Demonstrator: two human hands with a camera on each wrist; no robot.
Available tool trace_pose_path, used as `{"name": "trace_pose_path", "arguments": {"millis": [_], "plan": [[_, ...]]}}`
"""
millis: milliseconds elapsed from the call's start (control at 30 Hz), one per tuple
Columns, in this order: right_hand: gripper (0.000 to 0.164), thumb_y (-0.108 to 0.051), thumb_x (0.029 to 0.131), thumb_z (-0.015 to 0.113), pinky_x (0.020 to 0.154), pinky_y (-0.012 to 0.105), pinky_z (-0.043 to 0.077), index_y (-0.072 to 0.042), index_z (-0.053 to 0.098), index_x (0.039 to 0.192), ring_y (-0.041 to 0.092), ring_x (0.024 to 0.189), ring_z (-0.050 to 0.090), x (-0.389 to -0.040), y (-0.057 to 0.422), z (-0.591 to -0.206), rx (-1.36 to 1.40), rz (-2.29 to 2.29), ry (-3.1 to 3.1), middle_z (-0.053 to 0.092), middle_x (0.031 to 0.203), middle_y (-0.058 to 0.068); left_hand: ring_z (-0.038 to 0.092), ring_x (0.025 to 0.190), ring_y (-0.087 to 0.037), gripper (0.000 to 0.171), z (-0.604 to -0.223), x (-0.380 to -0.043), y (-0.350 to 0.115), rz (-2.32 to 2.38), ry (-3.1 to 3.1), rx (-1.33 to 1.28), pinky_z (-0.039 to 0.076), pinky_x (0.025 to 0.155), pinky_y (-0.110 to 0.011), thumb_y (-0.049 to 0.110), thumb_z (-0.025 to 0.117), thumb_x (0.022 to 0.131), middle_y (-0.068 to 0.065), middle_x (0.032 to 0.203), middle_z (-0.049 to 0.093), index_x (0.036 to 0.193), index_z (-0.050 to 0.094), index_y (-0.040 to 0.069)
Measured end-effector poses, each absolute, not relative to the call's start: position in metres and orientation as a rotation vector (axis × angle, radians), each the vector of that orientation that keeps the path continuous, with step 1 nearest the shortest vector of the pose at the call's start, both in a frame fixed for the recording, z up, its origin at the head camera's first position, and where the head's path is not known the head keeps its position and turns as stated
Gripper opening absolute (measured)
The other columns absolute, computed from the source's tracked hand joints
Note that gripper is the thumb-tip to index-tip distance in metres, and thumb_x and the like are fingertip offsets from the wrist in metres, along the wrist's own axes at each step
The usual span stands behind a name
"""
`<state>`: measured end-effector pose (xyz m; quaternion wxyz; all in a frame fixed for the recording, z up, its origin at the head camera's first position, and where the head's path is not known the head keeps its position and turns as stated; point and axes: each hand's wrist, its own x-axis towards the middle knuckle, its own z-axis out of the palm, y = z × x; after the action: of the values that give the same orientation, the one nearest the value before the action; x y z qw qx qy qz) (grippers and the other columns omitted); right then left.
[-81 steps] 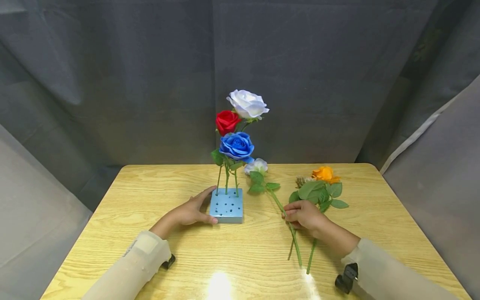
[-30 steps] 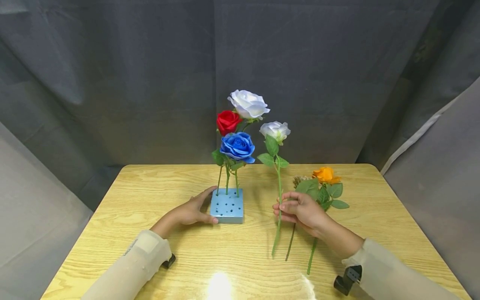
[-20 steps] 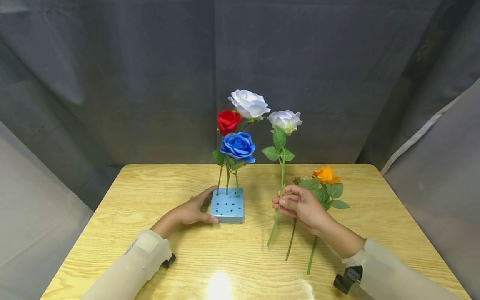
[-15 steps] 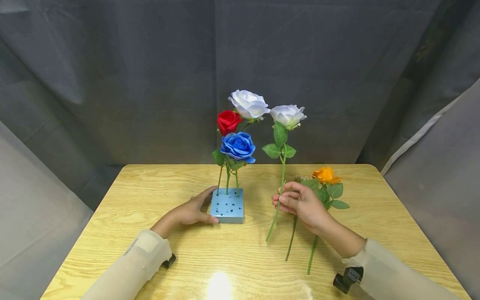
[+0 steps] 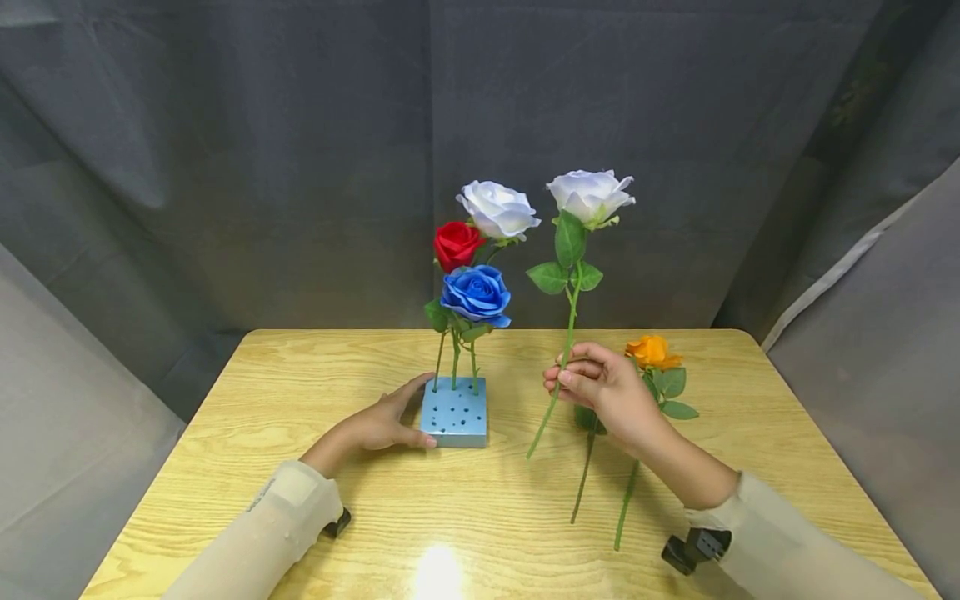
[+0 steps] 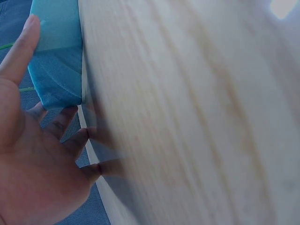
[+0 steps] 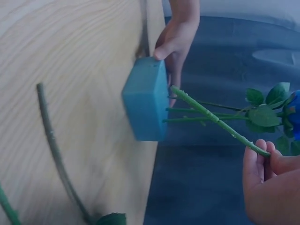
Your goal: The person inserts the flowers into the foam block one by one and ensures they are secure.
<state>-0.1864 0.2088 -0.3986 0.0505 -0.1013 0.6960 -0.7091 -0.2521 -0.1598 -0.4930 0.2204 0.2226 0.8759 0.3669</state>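
Note:
My right hand (image 5: 617, 402) pinches the green stem of a white artificial rose (image 5: 589, 198) between thumb and fingers. The rose is held up off the table, its stem end slanting down and left. My left hand (image 5: 378, 423) holds the left side of a light blue foam block (image 5: 453, 427), thumb at the front corner, fingers toward the back. Rows of small holes dot the block's top. Standing in its back row are a red rose (image 5: 457, 245), a blue rose (image 5: 476, 293) and another white rose (image 5: 497, 210). In the right wrist view the held stem (image 7: 215, 118) crosses before the block.
An orange rose (image 5: 653, 352) lies on the wooden table (image 5: 337, 517) at the right, partly behind my right hand. Beside it lies a second flower's stem (image 5: 583, 477); its head is hidden. Grey curtains (image 5: 330, 167) hang behind the table and at both sides.
My right hand has lifted the white rose off the table and tilted it more upright; in the last half second it has risen further. The left hand and block have stayed put.

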Motion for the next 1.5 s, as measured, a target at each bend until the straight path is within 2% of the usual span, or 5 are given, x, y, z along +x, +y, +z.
{"name": "trace_pose_path", "arguments": {"millis": [300,567,900,1167,1500], "plan": [[0.023,0.007,0.101,0.059,0.090,0.036,0.060,0.011,0.054,0.124,0.018,0.101,0.076,-0.180,0.199,-0.381,-0.383,-2.183,2.150,0.076,0.106,0.010,0.004,0.158,-0.039,0.114,-0.492,-0.251,-0.159,1.018,2.421,0.621,-0.008,0.120,-0.070,0.045,0.085,0.084,-0.015,0.173,0.010,0.168,0.011,0.023],[0.019,0.009,0.100,0.059,0.089,0.036,0.061,0.014,0.057,0.119,0.019,0.099,0.076,-0.176,0.180,-0.372,-0.493,-2.172,2.183,0.071,0.109,0.031,0.003,0.158,-0.038,0.115,-0.492,-0.251,-0.159,1.006,2.422,0.615,-0.009,0.121,-0.068,0.046,0.085,0.084,-0.014,0.173,0.008,0.168,0.010,0.024],[0.023,0.010,0.098,0.060,0.088,0.036,0.062,0.011,0.060,0.121,0.021,0.098,0.076,-0.172,0.151,-0.371,-0.524,-2.147,2.208,0.072,0.110,0.030,0.002,0.158,-0.038,0.115,-0.492,-0.252,-0.160,1.009,2.414,0.626,-0.009,0.121,-0.068,0.048,0.084,0.084,-0.014,0.173,0.006,0.168,0.009,0.026],[0.026,0.008,0.098,0.062,0.088,0.035,0.062,0.010,0.061,0.124,0.035,0.101,0.074,-0.171,0.129,-0.381,-0.524,-2.135,2.250,0.073,0.106,0.026,0.006,0.158,-0.037,0.115,-0.494,-0.254,-0.159,1.023,2.413,0.632,-0.009,0.121,-0.068,0.046,0.085,0.084,-0.015,0.173,0.010,0.168,0.010,0.024],[0.026,0.008,0.097,0.064,0.088,0.035,0.061,0.011,0.061,0.122,0.030,0.098,0.075,-0.176,0.106,-0.398,-0.469,-2.224,2.162,0.072,0.106,0.028,0.008,0.158,-0.039,0.114,-0.493,-0.253,-0.159,1.032,2.413,0.639,-0.009,0.120,-0.069,0.046,0.085,0.085,-0.016,0.172,0.013,0.168,0.011,0.022]]}}
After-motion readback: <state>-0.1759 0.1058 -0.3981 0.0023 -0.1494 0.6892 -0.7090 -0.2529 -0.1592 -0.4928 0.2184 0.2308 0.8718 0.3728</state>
